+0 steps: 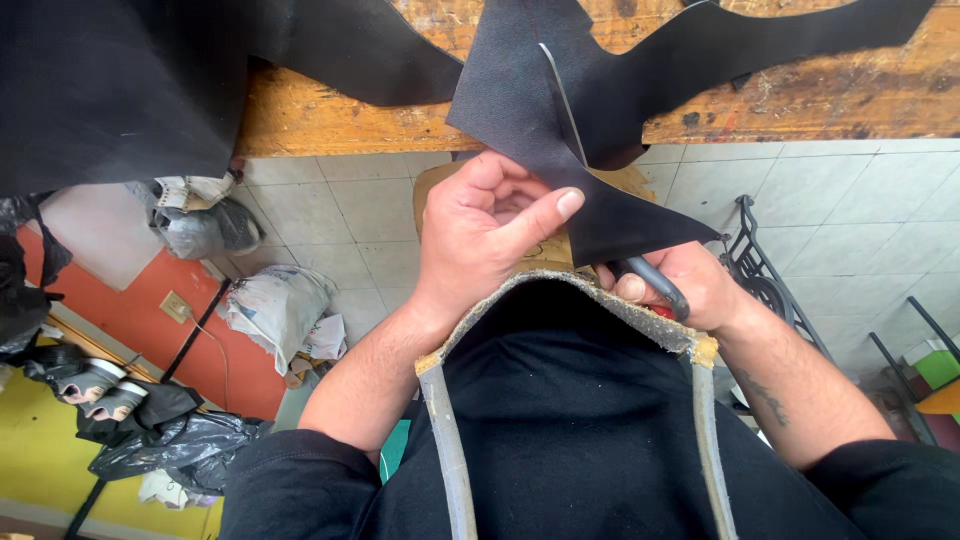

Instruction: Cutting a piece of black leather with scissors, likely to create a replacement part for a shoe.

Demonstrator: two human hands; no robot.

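Desk point(330, 125): worn wooden edge runs across the top of your view, with a large black sheet point(110, 90) draped over its left part and hanging off the near edge.

Black leather piece point(560, 110): irregular cut-out, its upper lobes lying on the desk, its lower part hanging over the edge toward you. A cut runs through it as a pale slanted line from upper left to lower right, so the long axis of the cut points down toward your right hand. The pointed lower flap ends just above that hand.

Apron point(570, 400): dark, with a frayed pale top hem and two grey straps, directly under both hands.

Left hand point(485, 235): at the lower left edge of the leather piece, palm up. Fingers curled, thumb stretched right with its tip pressed on the leather; the fingers look clamped on the edge of the piece, though the underside contact is hidden.

Right hand point(690, 285): mostly hidden under the flap, just below and right of the cut. Fingers closed around a dark tool handle point(655, 285); the blade itself cannot be made out with certainty.

The right hand is the nearer to the cut line; the left is beside it, touching the piece.
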